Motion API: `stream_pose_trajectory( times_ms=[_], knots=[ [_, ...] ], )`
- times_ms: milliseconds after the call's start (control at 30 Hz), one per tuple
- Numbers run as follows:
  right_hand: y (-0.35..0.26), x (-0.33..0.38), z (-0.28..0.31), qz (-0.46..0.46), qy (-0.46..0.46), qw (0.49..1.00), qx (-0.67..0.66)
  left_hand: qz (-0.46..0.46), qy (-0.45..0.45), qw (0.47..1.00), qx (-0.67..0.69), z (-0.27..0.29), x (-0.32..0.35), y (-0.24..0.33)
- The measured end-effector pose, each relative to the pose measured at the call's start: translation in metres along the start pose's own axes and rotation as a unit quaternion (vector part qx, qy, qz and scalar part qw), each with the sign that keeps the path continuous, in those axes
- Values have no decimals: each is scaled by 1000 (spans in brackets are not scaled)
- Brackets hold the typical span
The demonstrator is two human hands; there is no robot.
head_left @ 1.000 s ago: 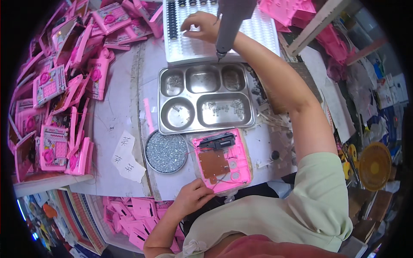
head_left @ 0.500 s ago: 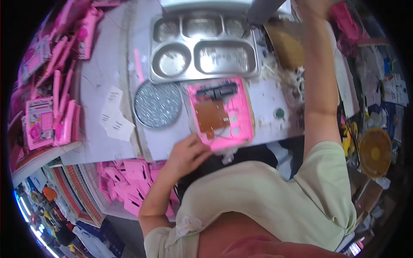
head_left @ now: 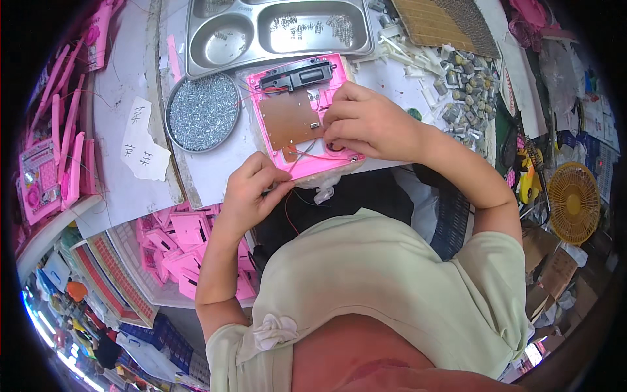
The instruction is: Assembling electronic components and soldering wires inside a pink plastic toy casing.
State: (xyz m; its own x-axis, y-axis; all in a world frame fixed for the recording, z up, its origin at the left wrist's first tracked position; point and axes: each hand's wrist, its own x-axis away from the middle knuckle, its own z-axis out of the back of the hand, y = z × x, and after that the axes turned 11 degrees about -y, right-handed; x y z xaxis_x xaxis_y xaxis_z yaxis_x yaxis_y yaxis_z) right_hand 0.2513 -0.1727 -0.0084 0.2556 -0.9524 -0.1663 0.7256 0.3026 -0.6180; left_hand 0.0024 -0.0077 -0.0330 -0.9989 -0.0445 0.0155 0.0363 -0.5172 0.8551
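A pink plastic housing [head_left: 310, 171] lies at the table's front edge on a pale pad. Inside it are a brown circuit board [head_left: 285, 120], a black oblong part [head_left: 296, 76] and thin red and dark wires. At the housing's near left corner my left hand [head_left: 253, 191] pinches thin wires, whose ends hang over the edge. My right hand [head_left: 373, 124] reaches in from the right, its bent fingers closed at a small round dark part [head_left: 334, 147] beside the board. What those fingertips hold, if anything, is hidden.
A round tin of small screws [head_left: 204, 112] stands left of the housing, and a steel compartment tray [head_left: 225, 40] lies behind. Small motors [head_left: 467, 95] and white plastic pieces cover the right side. Pink housings fill a crate [head_left: 189, 245] below left; finished-looking pink cases [head_left: 42, 179] are stacked far left.
My right hand has come down from the far right to the housing. My left hand has stayed at its near left corner, fingers now pinched. The whole view has shifted.
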Motion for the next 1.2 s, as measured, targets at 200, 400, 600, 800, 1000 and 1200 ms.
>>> stream_pose_trajectory(
  times_ms=[200, 400, 600, 800, 1000, 1200],
  knots=[
    [-4, 13, -9, 5, 33, 999, 40, -5, 9, 1000, 9, -2, 0, -1],
    [-2, 19, -12, 28, 57, 996, 65, -21, 3, 1000, -10, -1, -1, -2],
    [29, 59, 50, -240, 96, 939, 228, -23, -1, 999, -23, -2, 0, -4],
    [58, 61, 34, -351, 87, 870, 335, 14, -72, 997, -27, 13, -6, 10],
    [24, 71, 58, -391, 234, 888, 63, -26, -48, 990, -134, 85, -92, 30],
    [-3, 87, 56, -317, 282, 898, -117, 92, -7, 925, -369, 76, -213, -9]
  ],
)
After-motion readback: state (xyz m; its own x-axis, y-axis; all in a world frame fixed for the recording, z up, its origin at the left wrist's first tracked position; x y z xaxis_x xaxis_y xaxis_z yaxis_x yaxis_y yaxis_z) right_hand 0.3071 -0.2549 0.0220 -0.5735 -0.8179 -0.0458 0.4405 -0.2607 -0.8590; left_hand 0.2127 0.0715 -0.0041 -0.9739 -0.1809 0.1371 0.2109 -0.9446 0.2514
